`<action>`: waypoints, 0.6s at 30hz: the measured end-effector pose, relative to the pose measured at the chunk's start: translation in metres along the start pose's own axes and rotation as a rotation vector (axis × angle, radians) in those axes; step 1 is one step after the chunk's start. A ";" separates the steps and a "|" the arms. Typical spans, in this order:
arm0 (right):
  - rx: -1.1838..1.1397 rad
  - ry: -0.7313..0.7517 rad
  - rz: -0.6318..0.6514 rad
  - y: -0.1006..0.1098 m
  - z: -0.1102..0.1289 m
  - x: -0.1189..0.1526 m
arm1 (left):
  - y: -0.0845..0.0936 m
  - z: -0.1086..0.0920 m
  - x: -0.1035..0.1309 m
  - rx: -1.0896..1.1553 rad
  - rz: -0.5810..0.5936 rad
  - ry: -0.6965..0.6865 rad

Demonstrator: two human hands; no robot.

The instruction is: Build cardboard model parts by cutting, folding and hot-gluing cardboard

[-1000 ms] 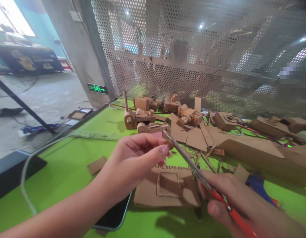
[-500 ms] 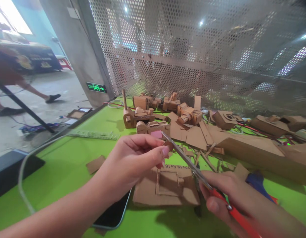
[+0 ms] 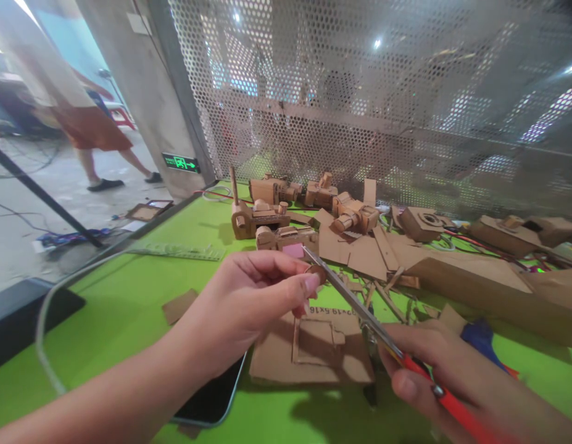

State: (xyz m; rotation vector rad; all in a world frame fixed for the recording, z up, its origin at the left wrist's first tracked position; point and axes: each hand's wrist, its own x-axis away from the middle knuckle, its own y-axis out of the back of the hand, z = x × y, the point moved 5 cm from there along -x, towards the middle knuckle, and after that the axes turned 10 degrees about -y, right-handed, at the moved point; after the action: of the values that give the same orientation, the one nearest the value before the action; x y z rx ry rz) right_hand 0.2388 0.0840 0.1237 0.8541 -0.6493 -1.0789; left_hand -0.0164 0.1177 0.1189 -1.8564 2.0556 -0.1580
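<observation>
Between thumb and fingers, my left hand [image 3: 262,296] pinches a small round cardboard disc [image 3: 318,271]. My right hand [image 3: 443,370] grips a pair of scissors [image 3: 360,308] with red handles. Their long metal blades point up and left, right beside the disc's edge; whether they touch it I cannot tell. Beneath my hands lies a flat cardboard piece [image 3: 308,354] with printed digits and a raised rectangular outline. A dark-screened tablet or phone [image 3: 211,394] is partly covered by my left forearm.
Several cardboard camera-like models [image 3: 271,216] stand at the back, before a perforated metal screen [image 3: 360,92]. Cardboard scraps [image 3: 366,256] and a long cardboard box [image 3: 475,290] spread to the right. A clear ruler [image 3: 174,251] and white cable [image 3: 40,327] lie left. A person [image 3: 95,123] walks beyond the table.
The scissors and my right hand have shifted slightly right and down. My left hand keeps its pinch on the disc. In the background, the person has stepped to the right.
</observation>
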 end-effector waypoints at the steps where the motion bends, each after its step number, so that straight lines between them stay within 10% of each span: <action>1: 0.004 0.004 0.030 -0.002 -0.001 0.000 | -0.002 -0.001 0.000 0.014 0.005 0.008; 18: -0.042 -0.062 0.164 -0.013 -0.005 -0.002 | -0.003 0.003 -0.005 0.168 0.034 -0.026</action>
State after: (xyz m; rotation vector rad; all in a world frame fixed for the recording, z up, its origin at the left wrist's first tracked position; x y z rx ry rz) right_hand 0.2358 0.0845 0.1097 0.7210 -0.7334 -0.9705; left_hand -0.0126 0.1224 0.1176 -1.7132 1.9900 -0.2862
